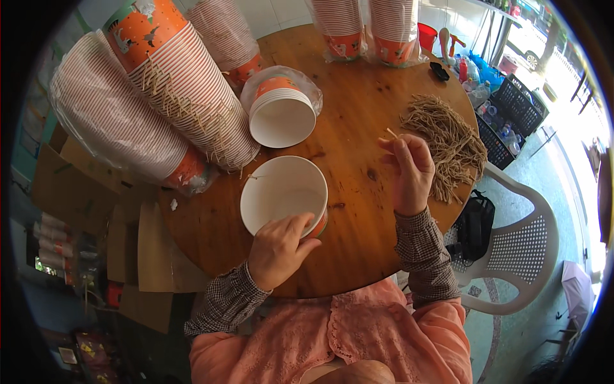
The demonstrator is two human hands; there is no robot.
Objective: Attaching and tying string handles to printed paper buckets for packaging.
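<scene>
A white-lined paper bucket (pixel 281 182) stands open-topped in front of me on the round wooden table. My left hand (pixel 281 251) is closed over its near rim, with the thumb outside. One end of a short tan cord (pixel 254 176) pokes through the bucket's left wall. To the right, my right hand (pixel 412 171) is raised over the table, thumb and finger pinching a short piece of twisted paper cord (pixel 391 133). Beyond that hand lies a loose pile of tan twisted cords (pixel 444 141).
A long leaning stack of nested orange-patterned buckets (pixel 185 83), with cords over it, fills the left side beside a plastic-wrapped stack (pixel 115 109). Several nested buckets (pixel 281 121) lie behind. Cardboard boxes (pixel 157 249) sit at left; a white plastic chair (pixel 524 256) stands right.
</scene>
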